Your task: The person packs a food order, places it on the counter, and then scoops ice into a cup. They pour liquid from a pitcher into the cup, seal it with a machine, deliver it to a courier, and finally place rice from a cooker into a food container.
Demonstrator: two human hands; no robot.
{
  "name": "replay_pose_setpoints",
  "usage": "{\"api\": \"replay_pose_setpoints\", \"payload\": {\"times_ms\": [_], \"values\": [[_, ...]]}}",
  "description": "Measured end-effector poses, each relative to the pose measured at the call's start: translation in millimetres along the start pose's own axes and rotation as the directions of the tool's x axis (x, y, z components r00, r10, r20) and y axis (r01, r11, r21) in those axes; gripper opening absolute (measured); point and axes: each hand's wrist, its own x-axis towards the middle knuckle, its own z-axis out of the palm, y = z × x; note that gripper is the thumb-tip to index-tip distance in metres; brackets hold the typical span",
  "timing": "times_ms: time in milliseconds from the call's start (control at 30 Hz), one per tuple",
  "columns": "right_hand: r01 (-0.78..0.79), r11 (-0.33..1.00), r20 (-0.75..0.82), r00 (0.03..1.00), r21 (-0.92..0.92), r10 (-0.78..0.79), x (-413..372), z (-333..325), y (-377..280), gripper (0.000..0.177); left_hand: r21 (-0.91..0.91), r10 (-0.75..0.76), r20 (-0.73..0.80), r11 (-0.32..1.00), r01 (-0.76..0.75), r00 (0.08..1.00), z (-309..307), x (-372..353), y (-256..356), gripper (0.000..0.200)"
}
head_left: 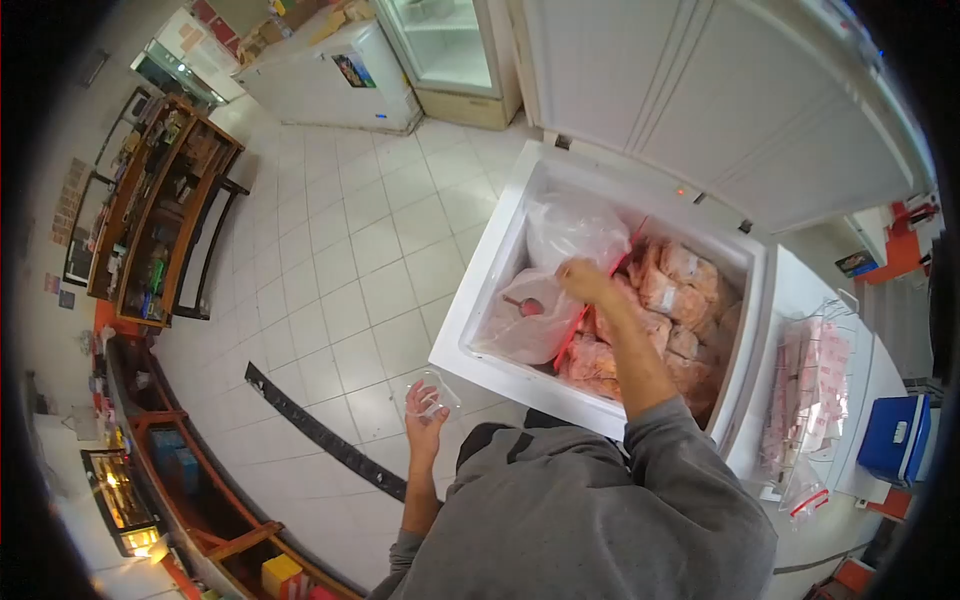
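My left hand [424, 408] is closed around a clear plastic container [438, 396], held outside the freezer over the floor. Into the open chest freezer [484, 262] reaches my right hand [584, 280], its fingers closed at the edge of a whitish plastic bag [522, 345]. That bag's mouth gapes, and a small reddish thing [530, 307] shows inside it. Behind it lies another translucent bag [570, 228]. A red divider [572, 335] separates the bags from several packs of frozen pinkish meat [672, 285] under my right forearm.
The freezer's raised lid [720, 100] stands at the back. On the right, a white surface [860, 400] bears a wire rack with pink-white packs [808, 385] and a blue cooler box [893, 438]. Wooden shelves [165, 210] line the left; another white freezer [330, 80] stands far off.
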Motion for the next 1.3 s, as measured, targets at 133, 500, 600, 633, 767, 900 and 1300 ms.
{"api": "replay_pose_setpoints", "payload": {"times_ms": [133,500,600,633,767,900,1300], "values": [[-0.287,0.951,0.498,0.845,0.112,0.196,29,198,106,0.021,0.045,-0.060,0.031,0.997,0.059,0.998,14,17,8,0.076],[0.146,-0.598,0.579,0.154,0.788,0.800,73,448,190,0.033,0.340,0.082,0.322,0.920,-0.196,0.943,38,171,-28,0.076],[-0.190,-0.341,0.362,0.088,0.921,0.928,26,346,117,0.020,0.399,0.114,0.498,0.850,-0.344,0.860,46,218,-49,0.073],[-0.182,-0.336,0.352,0.065,0.924,0.934,12,327,102,0.020,0.385,0.104,0.512,0.860,-0.336,0.853,51,229,-50,0.073],[-0.807,-0.010,0.251,0.172,0.590,0.953,4,237,50,0.028,0.406,0.225,0.703,0.652,-0.641,0.674,70,257,-59,0.076],[-0.903,0.423,0.048,0.420,-0.074,0.906,0,312,130,0.033,0.427,0.241,0.782,0.465,-0.776,0.575,75,258,-56,0.070],[-0.861,0.352,0.021,0.385,0.367,0.923,2,309,62,0.036,0.469,0.198,0.770,0.468,-0.749,0.606,76,262,-66,0.069]]}}
